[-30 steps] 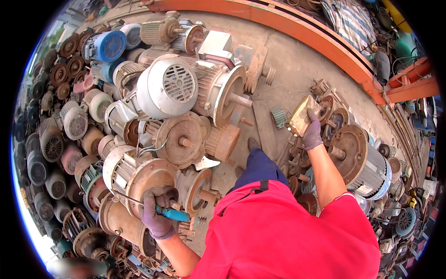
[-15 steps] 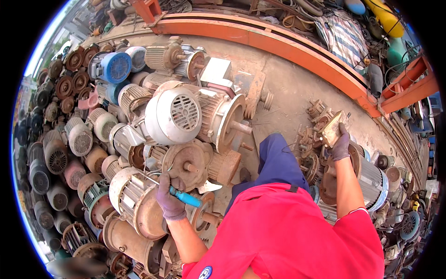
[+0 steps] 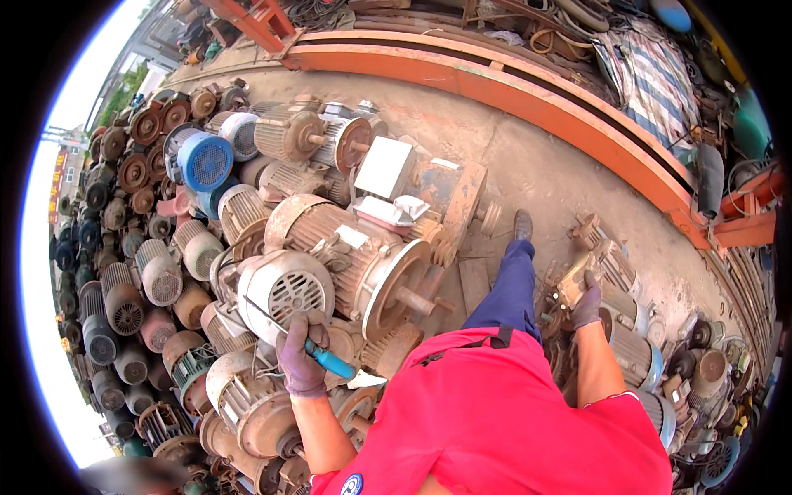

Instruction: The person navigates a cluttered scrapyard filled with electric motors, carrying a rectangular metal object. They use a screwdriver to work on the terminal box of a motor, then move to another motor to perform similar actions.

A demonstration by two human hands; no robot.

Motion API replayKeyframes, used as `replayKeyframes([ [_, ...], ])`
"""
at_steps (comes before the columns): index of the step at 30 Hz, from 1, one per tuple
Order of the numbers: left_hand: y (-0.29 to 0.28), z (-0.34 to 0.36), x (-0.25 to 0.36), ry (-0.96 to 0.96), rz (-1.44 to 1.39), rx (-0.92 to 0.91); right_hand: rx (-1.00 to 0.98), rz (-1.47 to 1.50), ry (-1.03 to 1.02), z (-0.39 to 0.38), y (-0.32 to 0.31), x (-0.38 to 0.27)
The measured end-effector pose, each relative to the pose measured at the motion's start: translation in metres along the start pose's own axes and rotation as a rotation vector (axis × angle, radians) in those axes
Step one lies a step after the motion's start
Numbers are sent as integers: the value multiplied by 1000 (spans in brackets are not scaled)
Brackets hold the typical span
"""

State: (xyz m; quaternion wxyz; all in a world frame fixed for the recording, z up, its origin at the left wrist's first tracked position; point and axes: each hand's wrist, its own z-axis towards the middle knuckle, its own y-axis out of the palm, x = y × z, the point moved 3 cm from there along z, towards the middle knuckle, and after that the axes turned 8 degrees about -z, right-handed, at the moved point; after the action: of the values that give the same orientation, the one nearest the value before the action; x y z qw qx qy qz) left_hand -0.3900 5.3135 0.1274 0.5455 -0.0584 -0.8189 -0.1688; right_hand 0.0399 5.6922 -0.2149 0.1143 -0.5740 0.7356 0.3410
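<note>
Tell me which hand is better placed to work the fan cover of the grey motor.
Left. The left hand holds a blue-handled screwdriver whose shaft already lies against the grey motor's fan cover. The right hand is far off, gripping a flat metal part among other motors.

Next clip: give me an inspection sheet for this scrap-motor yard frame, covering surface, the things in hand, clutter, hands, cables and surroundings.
Surface: bare, stained concrete floor, dusty.
Things in hand: blue-handled screwdriver, shaft pointing up-left across the grey fan cover of a large motor; a small tan metal part.
Clutter: heaped electric motors on the left, a blue-capped motor among them; more motor parts on the right.
Hands: left hand, gloved, gripping the screwdriver; right hand, gloved, holding the tan part.
Cables: coiled hoses or cables at the top; kind unclear.
Surroundings: orange steel beam along the far side; striped tarpaulin behind it.
</note>
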Motion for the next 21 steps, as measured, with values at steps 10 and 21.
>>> replayKeyframes([
  [10, 304, 185, -43, -289, 45, -57, -256, -182, 223, 163, 119, -198],
  [21, 355, 276, -69, -289, -284, 259, -53, -431, -90, 191, 223, -417],
])
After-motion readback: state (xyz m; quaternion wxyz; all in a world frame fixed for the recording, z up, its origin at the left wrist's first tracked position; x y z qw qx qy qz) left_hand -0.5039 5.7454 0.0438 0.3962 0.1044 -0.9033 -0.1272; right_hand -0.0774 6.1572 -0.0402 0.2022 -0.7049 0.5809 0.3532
